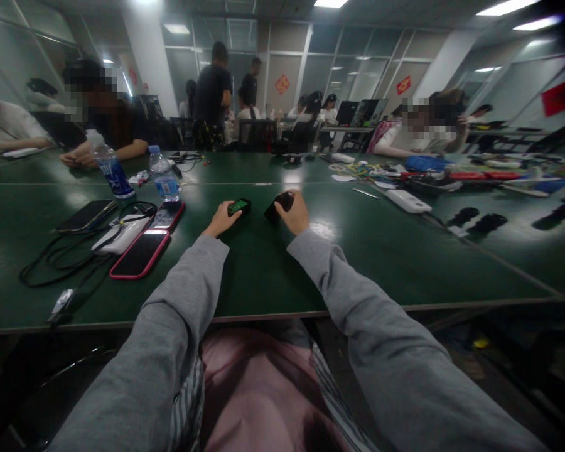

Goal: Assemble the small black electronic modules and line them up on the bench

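Both my arms, in grey sleeves, reach out over a dark green table (pixel 273 270). My left hand (pixel 220 221) pinches a small black device with a lit green face (pixel 239 206) that rests on the table. My right hand (pixel 294 214) is closed around a second small black object (pixel 279 203), lifted slightly and tilted. The two objects lie a hand's width apart near the middle of the table.
Left of my hands lie two phones in pink cases (pixel 141 253), another phone (pixel 85 215), a white power bank (pixel 120 235) and black cables. Two water bottles (pixel 164 176) stand behind them. A white power bank (pixel 407 200) and clutter lie right. People sit opposite.
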Available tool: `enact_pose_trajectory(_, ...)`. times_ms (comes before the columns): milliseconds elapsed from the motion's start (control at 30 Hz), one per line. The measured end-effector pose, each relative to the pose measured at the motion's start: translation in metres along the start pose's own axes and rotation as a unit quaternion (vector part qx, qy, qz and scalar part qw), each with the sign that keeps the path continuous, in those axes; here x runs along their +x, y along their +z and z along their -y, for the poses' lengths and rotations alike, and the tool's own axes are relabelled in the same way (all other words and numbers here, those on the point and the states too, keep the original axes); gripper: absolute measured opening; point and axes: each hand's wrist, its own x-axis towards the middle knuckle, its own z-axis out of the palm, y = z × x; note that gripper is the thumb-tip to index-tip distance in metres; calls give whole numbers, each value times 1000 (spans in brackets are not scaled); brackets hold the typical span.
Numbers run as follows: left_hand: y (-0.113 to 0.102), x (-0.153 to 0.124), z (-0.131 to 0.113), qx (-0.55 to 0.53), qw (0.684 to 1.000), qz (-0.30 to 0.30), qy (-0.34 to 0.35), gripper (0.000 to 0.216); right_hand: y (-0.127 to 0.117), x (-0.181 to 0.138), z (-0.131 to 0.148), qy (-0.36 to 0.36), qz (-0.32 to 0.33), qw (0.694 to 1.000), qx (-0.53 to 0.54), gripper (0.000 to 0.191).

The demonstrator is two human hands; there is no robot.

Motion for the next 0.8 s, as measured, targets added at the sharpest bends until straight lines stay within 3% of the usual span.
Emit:
enact_pose_trajectory(267, 3, 1, 0, 11, 1000, -6, -11, 51, 1, 1, -4, -11, 29, 998, 51, 50)
enact_pose_trajectory(433, 1, 1, 1, 12, 1000, 4, -11, 53, 4, 0, -7, -30, 65, 995, 67, 60)
enact_pose_trajectory(800, 0, 0, 0, 10, 1000, 5, -12, 52, 9, -2, -11, 18, 73, 993, 97, 66)
